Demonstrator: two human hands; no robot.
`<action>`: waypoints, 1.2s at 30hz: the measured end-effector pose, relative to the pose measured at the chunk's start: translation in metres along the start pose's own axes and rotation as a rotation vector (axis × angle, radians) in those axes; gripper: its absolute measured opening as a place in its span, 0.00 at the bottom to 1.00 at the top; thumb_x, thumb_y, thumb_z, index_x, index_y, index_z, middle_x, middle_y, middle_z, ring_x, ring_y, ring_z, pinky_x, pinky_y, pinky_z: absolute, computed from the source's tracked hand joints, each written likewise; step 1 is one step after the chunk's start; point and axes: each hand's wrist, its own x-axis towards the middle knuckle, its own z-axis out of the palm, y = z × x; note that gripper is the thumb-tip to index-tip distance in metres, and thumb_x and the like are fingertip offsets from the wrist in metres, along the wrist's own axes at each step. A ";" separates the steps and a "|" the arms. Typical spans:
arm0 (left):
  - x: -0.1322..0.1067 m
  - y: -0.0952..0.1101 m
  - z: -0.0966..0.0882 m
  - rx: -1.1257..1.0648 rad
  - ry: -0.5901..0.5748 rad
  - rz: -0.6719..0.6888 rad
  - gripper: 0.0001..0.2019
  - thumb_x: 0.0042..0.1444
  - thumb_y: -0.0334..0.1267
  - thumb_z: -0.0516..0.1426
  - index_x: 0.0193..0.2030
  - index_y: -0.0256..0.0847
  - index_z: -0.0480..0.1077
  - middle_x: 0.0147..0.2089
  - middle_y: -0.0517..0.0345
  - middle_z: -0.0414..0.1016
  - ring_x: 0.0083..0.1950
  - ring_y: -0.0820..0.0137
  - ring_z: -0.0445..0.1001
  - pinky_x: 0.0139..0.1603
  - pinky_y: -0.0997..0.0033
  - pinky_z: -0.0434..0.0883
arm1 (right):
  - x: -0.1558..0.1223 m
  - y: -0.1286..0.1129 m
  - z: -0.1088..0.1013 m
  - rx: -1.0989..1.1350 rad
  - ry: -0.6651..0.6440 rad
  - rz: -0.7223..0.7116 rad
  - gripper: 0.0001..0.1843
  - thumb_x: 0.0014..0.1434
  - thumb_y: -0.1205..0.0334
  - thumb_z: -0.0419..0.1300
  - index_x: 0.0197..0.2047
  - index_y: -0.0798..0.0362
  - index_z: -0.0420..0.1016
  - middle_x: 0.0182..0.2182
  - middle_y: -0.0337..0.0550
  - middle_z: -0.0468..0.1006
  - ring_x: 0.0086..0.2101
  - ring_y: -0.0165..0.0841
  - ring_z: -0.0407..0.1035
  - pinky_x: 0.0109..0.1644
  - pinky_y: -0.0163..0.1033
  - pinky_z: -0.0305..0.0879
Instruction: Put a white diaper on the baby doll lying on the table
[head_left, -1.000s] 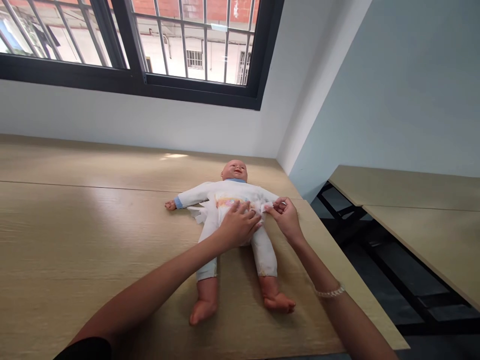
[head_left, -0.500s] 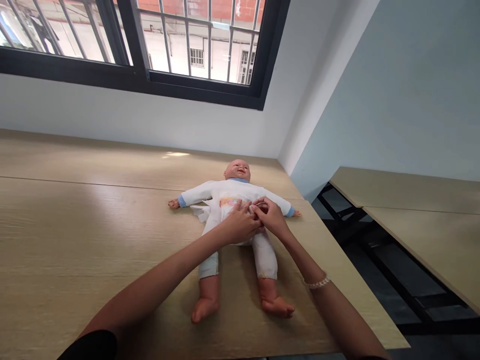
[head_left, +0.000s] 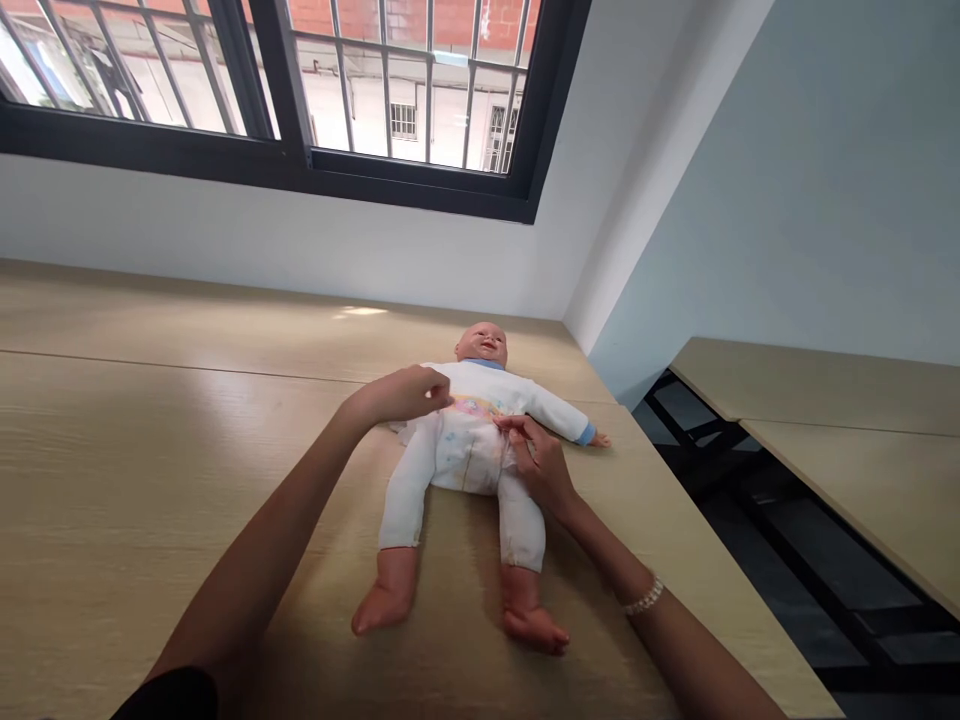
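On the diaper (head_left: pixel 466 460) of the doll (head_left: pixel 491 383), touching with half-bent fingers of right hand (head_left: pixel 541 460) (cannot tell whether gripping). Opposite, with left hand (head_left: pixel 399 396) fingers curled inward, likewise cannot tell.

A barred, dark-framed window (head_left: pixel 291 110) in the white wall (head_left: pixel 300 235) stands above a wood-toned table (head_left: pixel 165 480) with a sunlit patch (head_left: pixel 364 311).

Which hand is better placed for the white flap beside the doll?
Probably the left hand: it is close to the white flap, while the right hand is across the diaper from it.
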 end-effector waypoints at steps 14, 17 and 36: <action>0.024 -0.030 0.025 -0.454 -0.322 -0.061 0.16 0.53 0.51 0.60 0.30 0.39 0.66 0.38 0.56 0.73 0.37 0.67 0.78 0.37 0.72 0.73 | -0.003 -0.018 -0.001 -0.285 -0.042 -0.066 0.15 0.67 0.57 0.50 0.53 0.55 0.67 0.49 0.51 0.78 0.50 0.40 0.73 0.55 0.45 0.69; 0.021 -0.037 0.016 -0.598 -0.371 -0.082 0.14 0.50 0.48 0.61 0.31 0.38 0.66 0.42 0.54 0.75 0.38 0.68 0.78 0.40 0.71 0.75 | -0.004 -0.022 0.001 -0.420 -0.047 -0.134 0.19 0.68 0.53 0.51 0.56 0.57 0.65 0.49 0.54 0.77 0.51 0.43 0.73 0.54 0.47 0.70; 0.029 -0.067 0.033 -0.112 -0.094 -0.398 0.09 0.47 0.34 0.58 0.36 0.41 0.63 0.21 0.64 0.68 0.20 0.69 0.70 0.25 0.74 0.64 | -0.010 -0.015 0.005 -0.567 -0.056 -0.218 0.20 0.72 0.53 0.47 0.58 0.57 0.65 0.49 0.53 0.77 0.48 0.43 0.73 0.49 0.45 0.71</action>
